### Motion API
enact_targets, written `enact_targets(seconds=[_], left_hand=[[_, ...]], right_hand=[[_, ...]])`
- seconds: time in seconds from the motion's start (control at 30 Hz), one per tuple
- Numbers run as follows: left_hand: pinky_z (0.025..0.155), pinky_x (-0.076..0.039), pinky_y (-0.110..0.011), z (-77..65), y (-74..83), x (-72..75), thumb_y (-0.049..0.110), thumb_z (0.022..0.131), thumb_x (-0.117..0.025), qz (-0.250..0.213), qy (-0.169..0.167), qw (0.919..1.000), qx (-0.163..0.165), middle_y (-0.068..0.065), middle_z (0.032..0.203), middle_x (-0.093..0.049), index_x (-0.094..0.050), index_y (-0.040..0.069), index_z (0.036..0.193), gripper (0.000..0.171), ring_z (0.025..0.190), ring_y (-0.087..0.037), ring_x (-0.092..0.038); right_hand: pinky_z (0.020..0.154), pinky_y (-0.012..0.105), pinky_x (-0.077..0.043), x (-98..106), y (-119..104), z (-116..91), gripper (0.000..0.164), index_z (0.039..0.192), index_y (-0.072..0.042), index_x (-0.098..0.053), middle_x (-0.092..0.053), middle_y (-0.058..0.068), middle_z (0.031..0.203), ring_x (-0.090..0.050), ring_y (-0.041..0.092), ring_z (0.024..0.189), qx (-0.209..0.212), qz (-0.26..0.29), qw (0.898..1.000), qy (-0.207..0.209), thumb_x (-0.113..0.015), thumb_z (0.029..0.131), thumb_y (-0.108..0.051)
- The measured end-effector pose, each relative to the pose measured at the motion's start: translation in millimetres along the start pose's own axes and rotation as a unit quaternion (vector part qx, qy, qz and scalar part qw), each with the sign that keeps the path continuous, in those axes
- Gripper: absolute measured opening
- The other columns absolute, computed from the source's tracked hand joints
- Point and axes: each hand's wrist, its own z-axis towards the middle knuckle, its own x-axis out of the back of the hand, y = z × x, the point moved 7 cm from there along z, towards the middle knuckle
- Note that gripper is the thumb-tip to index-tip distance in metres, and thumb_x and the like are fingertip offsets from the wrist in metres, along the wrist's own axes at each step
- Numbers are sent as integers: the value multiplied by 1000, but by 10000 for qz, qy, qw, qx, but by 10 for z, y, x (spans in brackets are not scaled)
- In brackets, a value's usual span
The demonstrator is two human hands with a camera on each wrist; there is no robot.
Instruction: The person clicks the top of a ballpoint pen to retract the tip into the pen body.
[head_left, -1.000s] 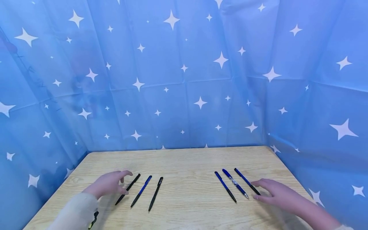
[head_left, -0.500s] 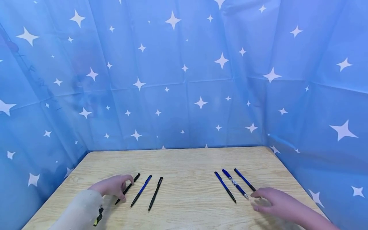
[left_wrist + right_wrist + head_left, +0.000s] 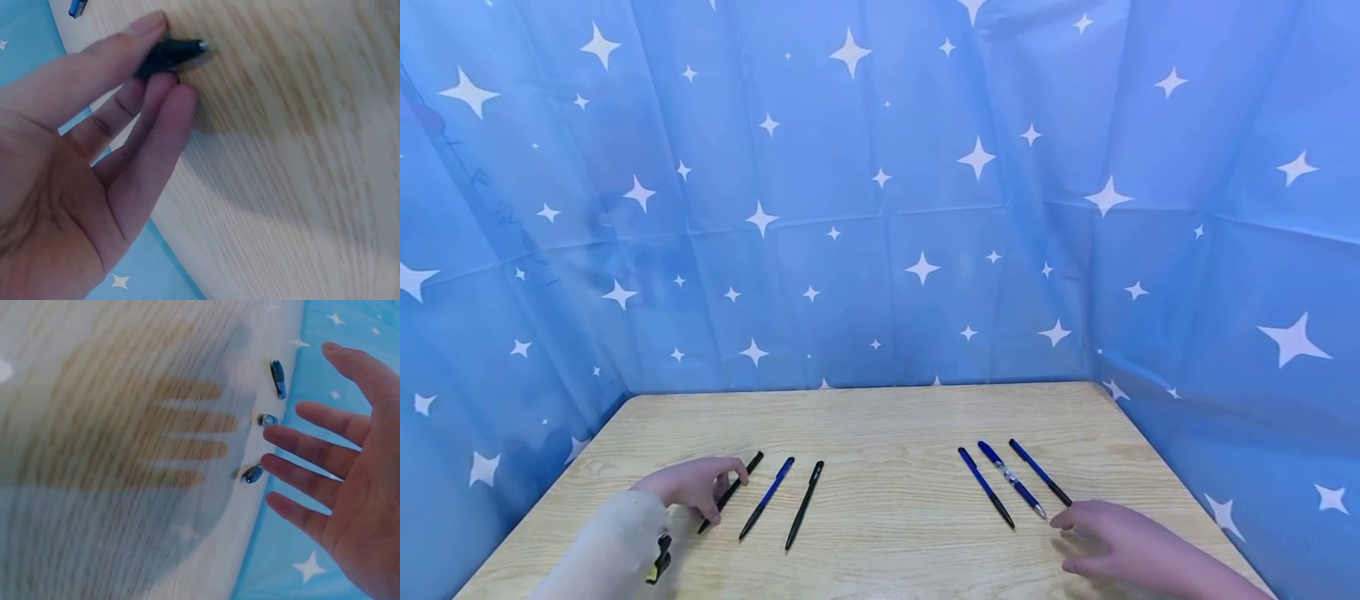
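Observation:
My left hand (image 3: pixel 691 485) pinches the leftmost black pen (image 3: pixel 730 493) between thumb and fingers. In the left wrist view the pen's dark tip (image 3: pixel 182 51) pokes out past the fingertips. Right of it lie a blue pen with a black grip (image 3: pixel 767 498) and another black pen (image 3: pixel 805 505). My right hand (image 3: pixel 1120 542) hovers by the lower end of a blue-and-black pen (image 3: pixel 1040 472), its fingers spread and holding nothing in the right wrist view. Beside that pen lie a blue pen with a pale patterned band (image 3: pixel 1011 480) and a blue pen with a black grip (image 3: pixel 987 488).
All the pens are on a light wood-grain table (image 3: pixel 887 442), in a left and a right group with a wide gap between. A blue curtain with white stars (image 3: pixel 880 250) hangs behind the table and along both sides.
My left hand has come down onto the leftmost black pen and closed its fingertips on it. My right hand has moved slightly down, toward me, away from the rightmost pen.

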Motion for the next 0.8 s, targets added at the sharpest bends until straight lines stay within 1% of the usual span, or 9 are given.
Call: enact_targets(seconds=[0.07,0.17,0.23,0.33,0.43,0.57,0.67,0.8], left_hand=[[56,-50,-34,-8,6,-6,-15,70,-77,-122,-73,9997,182,-11,87,-51,-57,16,114,58,67,-22,-53],[53,-53,-35,-35,28,-12,-20,70,-74,-297,-170,9984,443,-13,88,-49,-56,17,114,60,64,-22,-53],[54,-54,-36,-51,52,-16,-23,70,-71,-388,-245,9974,548,-14,88,-48,-56,18,114,62,65,-23,-54],[55,-55,-38,-68,75,-21,-26,69,-67,-399,-331,9965,655,-15,88,-49,-56,19,113,63,66,-24,-54],[56,-56,-39,-78,72,-22,-29,68,-60,-316,-374,9964,698,-15,89,-49,-56,20,112,66,70,-25,-54],[55,-56,-39,-85,74,-8,-32,66,-52,-178,-371,9971,646,-14,93,-47,-56,20,111,68,72,-26,-54],[53,-55,-38,-91,83,19,-31,66,-51,-125,-310,9976,612,-13,96,-46,-56,21,110,68,71,-27,-55],[49,-52,-35,-91,125,54,-30,67,-52,-43,-221,9983,538,-12,97,-48,-55,22,111,68,62,-22,-50]], right_hand=[[78,38,-53,-11,-17,-7,46,113,-10,-68,-67,-3,106,-63,17,97,9,-50,10000,-5,-72,85,-46],[80,40,-53,-8,-61,-4,49,114,-12,-68,-67,-5,107,-63,17,97,101,-317,9994,59,-72,83,-50],[81,42,-52,5,-86,2,51,114,-12,-68,-67,-4,108,-63,18,98,149,-474,9987,90,-73,81,-51],[81,41,-52,28,-128,19,52,115,-12,-68,-66,-4,109,-62,19,99,223,-529,9983,77,-75,80,-50],[81,39,-52,48,-167,60,52,115,-11,-68,-66,-3,111,-62,18,100,270,-452,9986,30,-76,80,-48],[80,38,-53,76,-203,120,51,116,-9,-68,-66,-1,111,-62,20,101,376,-328,9988,14,-77,80,-45],[80,38,-52,97,-225,166,52,117,-9,-67,-66,-1,112,-62,22,101,366,-220,9991,-5,-77,80,-45],[79,37,-52,115,-258,224,52,117,-10,-67,-65,-1,112,-62,21,101,305,-162,9994,1,-78,80,-44]])
